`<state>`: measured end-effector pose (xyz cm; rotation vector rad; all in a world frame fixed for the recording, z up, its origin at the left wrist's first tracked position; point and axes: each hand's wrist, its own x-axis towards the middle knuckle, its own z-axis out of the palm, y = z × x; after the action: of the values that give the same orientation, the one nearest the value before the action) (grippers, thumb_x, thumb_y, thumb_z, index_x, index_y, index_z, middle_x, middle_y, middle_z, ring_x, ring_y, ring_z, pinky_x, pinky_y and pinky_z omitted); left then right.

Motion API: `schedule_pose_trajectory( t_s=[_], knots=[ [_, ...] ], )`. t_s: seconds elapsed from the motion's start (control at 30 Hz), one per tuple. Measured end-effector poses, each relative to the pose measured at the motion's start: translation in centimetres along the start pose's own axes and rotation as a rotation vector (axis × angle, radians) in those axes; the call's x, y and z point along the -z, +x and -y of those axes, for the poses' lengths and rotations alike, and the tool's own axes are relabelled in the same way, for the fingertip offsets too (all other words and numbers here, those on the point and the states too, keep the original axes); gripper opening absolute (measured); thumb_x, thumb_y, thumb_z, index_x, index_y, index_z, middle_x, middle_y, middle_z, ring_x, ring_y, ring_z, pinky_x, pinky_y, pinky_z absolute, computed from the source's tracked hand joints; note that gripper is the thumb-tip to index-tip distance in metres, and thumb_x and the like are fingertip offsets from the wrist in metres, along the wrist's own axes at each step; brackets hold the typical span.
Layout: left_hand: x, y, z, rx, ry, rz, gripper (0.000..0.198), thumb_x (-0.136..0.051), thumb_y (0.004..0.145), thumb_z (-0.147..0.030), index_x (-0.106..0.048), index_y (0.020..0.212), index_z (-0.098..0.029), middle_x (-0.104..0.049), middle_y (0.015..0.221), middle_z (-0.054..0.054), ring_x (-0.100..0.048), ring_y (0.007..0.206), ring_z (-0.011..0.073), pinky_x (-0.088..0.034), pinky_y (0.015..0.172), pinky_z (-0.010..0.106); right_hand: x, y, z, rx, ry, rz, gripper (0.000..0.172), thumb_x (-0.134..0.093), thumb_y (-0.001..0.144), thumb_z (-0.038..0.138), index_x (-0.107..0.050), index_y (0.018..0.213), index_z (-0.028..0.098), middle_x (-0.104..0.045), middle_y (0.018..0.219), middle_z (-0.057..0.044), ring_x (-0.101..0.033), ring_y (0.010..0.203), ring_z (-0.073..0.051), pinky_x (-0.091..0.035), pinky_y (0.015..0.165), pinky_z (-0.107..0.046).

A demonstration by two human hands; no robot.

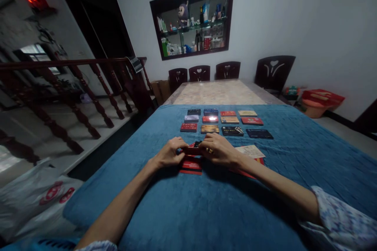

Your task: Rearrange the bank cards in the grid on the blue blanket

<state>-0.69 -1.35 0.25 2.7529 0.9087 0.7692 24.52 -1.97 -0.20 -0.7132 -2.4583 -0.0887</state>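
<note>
Between the fingertips of both my hands is a dark red card or thin stack of cards (191,151), seen almost edge-on. My left hand (173,152) pinches its left end, and my right hand (218,150) grips the right end. A small black piece shows just behind it; what it is I cannot make out. Directly below lies a red card (191,166) with pale print, flat on the blue cloth (165,204). Partly under my right forearm are a cream paper (251,151) and red papers or cards. Beyond my hands, several card stacks lie in rows, among them a gold one (210,129).
The blue cloth covers the near part of a long marble-topped table (218,92). Dark chairs (273,71) stand beyond it. A white plastic bag (38,200) sits at the lower left, near a wooden railing (88,86). A red bag (322,98) is on the right.
</note>
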Motion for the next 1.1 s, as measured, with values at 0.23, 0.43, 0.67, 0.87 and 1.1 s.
schedule_pose_trajectory(
  t_s=[0.23,0.43,0.67,0.87,1.1],
  knots=[
    [-0.3,-0.1,0.8,0.029,-0.001,-0.042,0.022,-0.056,0.082,-0.01,-0.07,0.099,-0.016,-0.07,0.085,0.005,-0.06,0.082,0.0172,-0.05,0.081,0.033,-1.1,-0.4,-1.2,-0.041,-0.004,-0.023,0.018,-0.057,0.087,0.011,-0.067,0.101,0.018,-0.07,0.084,-0.006,-0.056,0.082,-0.021,-0.039,0.073,-0.033],
    [-0.9,-0.3,1.3,0.03,-0.011,-0.088,0.033,-0.057,0.085,-0.014,-0.064,0.117,-0.016,-0.071,0.097,0.007,-0.06,0.086,0.0177,-0.051,0.082,0.034,-2.1,-0.9,-1.4,-0.1,-0.077,-0.019,0.029,-0.054,0.088,0.012,-0.063,0.115,0.018,-0.071,0.1,-0.01,-0.057,0.089,-0.022,-0.04,0.076,-0.034],
    [-1.4,-0.4,1.6,0.037,0.033,-0.043,0.04,-0.056,0.083,-0.008,-0.058,0.122,-0.017,-0.07,0.108,0.008,-0.061,0.096,0.0201,-0.049,0.09,0.037,-3.0,-0.9,-0.6,-0.22,-0.199,0.064,0.044,-0.059,0.085,0.014,-0.057,0.128,0.018,-0.071,0.098,-0.01,-0.057,0.09,-0.024,-0.036,0.075,-0.033],
    [-1.9,-0.3,1.1,0.122,0.054,-0.049,0.047,-0.058,0.079,-0.008,-0.055,0.125,-0.02,-0.068,0.109,0.007,-0.061,0.097,0.0216,-0.049,0.092,0.04,-3.0,-0.9,-0.5,-0.258,-0.206,0.087,0.049,-0.059,0.088,0.017,-0.051,0.136,0.02,-0.071,0.101,-0.01,-0.056,0.093,-0.025,-0.034,0.077,-0.034],
    [-2.5,0.0,1.0,0.196,-0.012,-0.089,0.046,-0.057,0.079,-0.007,-0.055,0.123,-0.02,-0.068,0.112,0.007,-0.062,0.099,0.0212,-0.049,0.093,0.04,-2.6,-0.6,0.0,-0.304,-0.237,0.117,0.046,-0.051,0.091,0.015,-0.05,0.137,0.015,-0.068,0.108,-0.014,-0.055,0.1,-0.027,-0.037,0.079,-0.036]
  ],
)
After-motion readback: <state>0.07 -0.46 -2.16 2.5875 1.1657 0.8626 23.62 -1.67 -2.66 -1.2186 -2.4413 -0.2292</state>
